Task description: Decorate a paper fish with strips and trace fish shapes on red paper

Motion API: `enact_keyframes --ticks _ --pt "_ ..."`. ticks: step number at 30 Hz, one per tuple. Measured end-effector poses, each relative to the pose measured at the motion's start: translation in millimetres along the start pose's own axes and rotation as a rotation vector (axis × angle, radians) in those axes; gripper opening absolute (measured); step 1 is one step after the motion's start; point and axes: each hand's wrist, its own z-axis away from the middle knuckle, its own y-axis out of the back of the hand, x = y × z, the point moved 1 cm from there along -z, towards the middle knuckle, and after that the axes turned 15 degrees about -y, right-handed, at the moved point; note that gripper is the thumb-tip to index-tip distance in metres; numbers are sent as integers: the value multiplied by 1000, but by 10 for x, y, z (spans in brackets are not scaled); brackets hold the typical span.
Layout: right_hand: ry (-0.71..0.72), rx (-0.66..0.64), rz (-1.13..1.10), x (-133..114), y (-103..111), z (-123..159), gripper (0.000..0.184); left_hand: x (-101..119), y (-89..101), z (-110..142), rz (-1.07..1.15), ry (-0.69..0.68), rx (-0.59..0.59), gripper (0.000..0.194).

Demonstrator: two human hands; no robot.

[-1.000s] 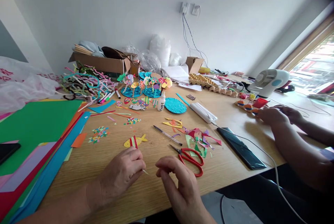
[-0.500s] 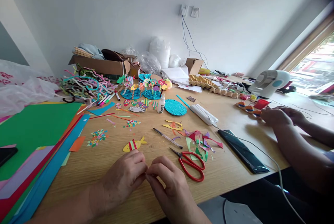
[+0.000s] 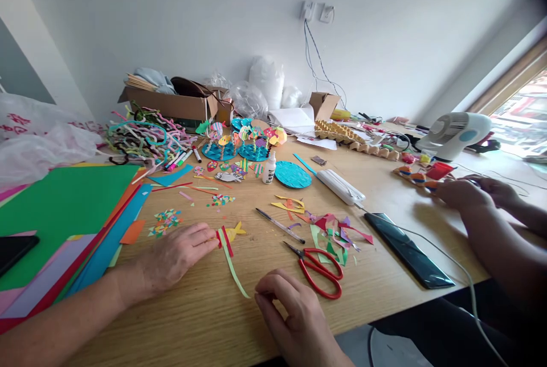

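A yellow paper fish (image 3: 234,232) with red stripes lies on the table, its tail pointing right. My left hand (image 3: 182,250) covers the head end, fingers pressed together on it. Across the fish's body runs a narrow pale green paper strip (image 3: 229,261), curving down toward me. Its lower end comes to the pinched thumb and forefinger of my right hand (image 3: 293,313); the exact contact is hard to see. Red-handled scissors (image 3: 321,273) lie slightly open, right of that hand. Beyond them rest a pen (image 3: 280,225) and coloured paper scraps (image 3: 337,236).
Coloured paper sheets (image 3: 64,196) are stacked at left, under a dark phone (image 3: 15,250). Confetti (image 3: 166,222), a glue bottle (image 3: 269,170), a blue disc (image 3: 293,174) and a white power strip (image 3: 341,187) lie farther back. A co-worker's hands (image 3: 468,193) are at right, near a black glossy packet (image 3: 405,248).
My hands, together before, have moved apart. The left has shifted left onto the fish's head; the right is slightly farther right. The pale green strip now shows across the fish. The view has turned slightly.
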Motion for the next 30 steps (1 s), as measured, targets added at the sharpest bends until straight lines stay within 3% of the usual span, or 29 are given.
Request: enact_keyframes --ticks 6,14,19,22,25,30 --pt "39 -45 80 79 10 59 12 31 -53 -9 -38 -122 15 43" --pt "57 36 37 -36 34 5 12 249 20 -217 233 3 93 31" --pt "63 99 27 -121 52 -54 12 345 -24 -381 195 12 135 13" --pt "10 132 -37 -109 74 -69 12 345 -17 -434 196 20 196 25" --pt "-82 94 -141 -62 62 -88 21 331 6 -460 256 49 239 25" --pt "-148 60 -189 -37 -20 -160 20 340 -19 -490 321 83 261 26"
